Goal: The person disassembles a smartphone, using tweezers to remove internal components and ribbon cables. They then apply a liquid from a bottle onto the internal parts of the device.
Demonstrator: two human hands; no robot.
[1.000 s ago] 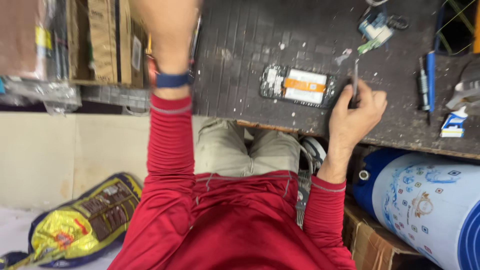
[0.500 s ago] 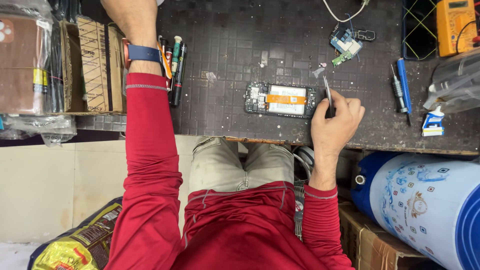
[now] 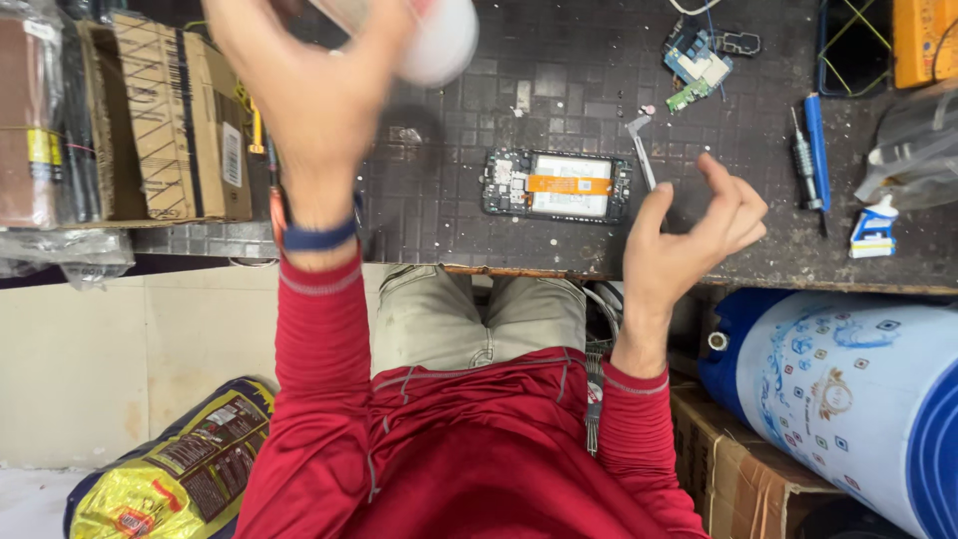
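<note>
My left hand (image 3: 319, 90) is raised close to the camera, blurred, and grips a white round container (image 3: 439, 35) above the dark work mat (image 3: 439, 200). A blue watch band sits on that wrist. An opened phone (image 3: 557, 185), with its battery and an orange strip showing, lies flat in the middle of the mat. Just right of it, my right hand (image 3: 689, 235) holds thin metal tweezers (image 3: 641, 150) between thumb and forefinger, the other fingers spread. The tweezer tip points away from me, beside the phone's right end.
A small circuit board (image 3: 699, 65) lies at the back. A blue pen and screwdriver (image 3: 810, 145), a small tube (image 3: 873, 230) and a yellow meter (image 3: 923, 40) sit right. Cardboard boxes (image 3: 170, 120) stand left. A blue-white barrel (image 3: 848, 389) and a yellow bag (image 3: 170, 479) are below.
My left hand came back from the far side of the table and rose toward the camera with the white container. My right hand lifted off the phone and spread its fingers.
</note>
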